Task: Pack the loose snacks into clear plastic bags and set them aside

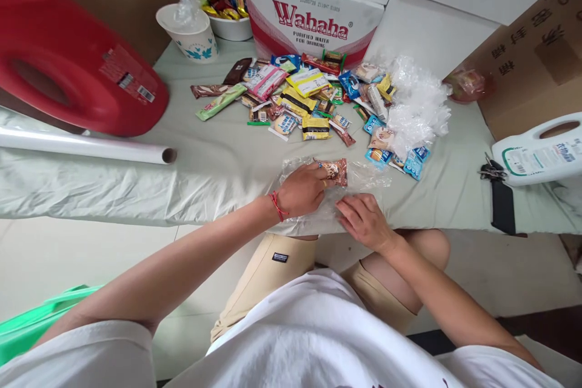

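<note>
Head-worn view, facing forward and down, table (218, 160) close ahead (wearer's shirt (318, 327) along bottom edge)

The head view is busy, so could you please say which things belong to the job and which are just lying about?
Likely part of the job:
brown snack packet, at the left hand
clear plastic, at the right hand
snack pile
bunched clear bags

Apparently lying about:
red jug
long roll
keys
white bottle
</note>
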`<move>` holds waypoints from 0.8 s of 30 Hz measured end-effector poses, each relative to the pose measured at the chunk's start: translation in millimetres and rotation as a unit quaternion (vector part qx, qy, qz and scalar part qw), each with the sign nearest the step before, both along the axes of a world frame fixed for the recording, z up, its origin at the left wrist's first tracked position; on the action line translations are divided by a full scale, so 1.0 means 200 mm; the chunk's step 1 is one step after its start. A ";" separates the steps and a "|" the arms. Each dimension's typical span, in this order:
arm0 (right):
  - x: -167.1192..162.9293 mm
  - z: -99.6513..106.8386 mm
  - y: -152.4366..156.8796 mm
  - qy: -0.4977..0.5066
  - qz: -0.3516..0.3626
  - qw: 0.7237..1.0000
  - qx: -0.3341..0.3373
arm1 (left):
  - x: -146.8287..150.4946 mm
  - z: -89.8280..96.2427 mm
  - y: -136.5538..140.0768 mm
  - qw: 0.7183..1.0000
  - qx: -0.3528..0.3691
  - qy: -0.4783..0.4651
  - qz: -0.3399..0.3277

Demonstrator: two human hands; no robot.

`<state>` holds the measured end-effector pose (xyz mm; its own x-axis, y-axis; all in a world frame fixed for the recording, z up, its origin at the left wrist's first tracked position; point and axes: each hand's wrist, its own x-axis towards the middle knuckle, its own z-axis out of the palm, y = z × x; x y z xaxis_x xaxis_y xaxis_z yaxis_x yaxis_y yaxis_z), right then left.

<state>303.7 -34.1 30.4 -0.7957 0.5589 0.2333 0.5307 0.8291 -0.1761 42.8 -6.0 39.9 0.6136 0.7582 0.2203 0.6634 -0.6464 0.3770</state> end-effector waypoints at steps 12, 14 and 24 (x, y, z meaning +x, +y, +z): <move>-0.26 0.15 0.36 0.096 -0.106 0.986 -0.083 | 0.01 0.07 0.04 0.997 -0.059 0.025 0.030; -0.29 0.11 0.42 0.075 -0.124 0.983 -0.114 | -0.05 0.07 0.05 0.994 -0.091 -0.034 0.059; -0.34 0.04 0.48 0.092 -0.155 0.969 -0.170 | -0.04 -0.05 -0.27 0.905 0.082 -0.196 0.370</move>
<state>235.0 61.3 38.7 -0.5403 0.8333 0.1167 0.6778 0.5132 -0.5264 34.9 -60.6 30.6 -0.1974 0.8673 0.4570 0.7735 -0.1486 0.6162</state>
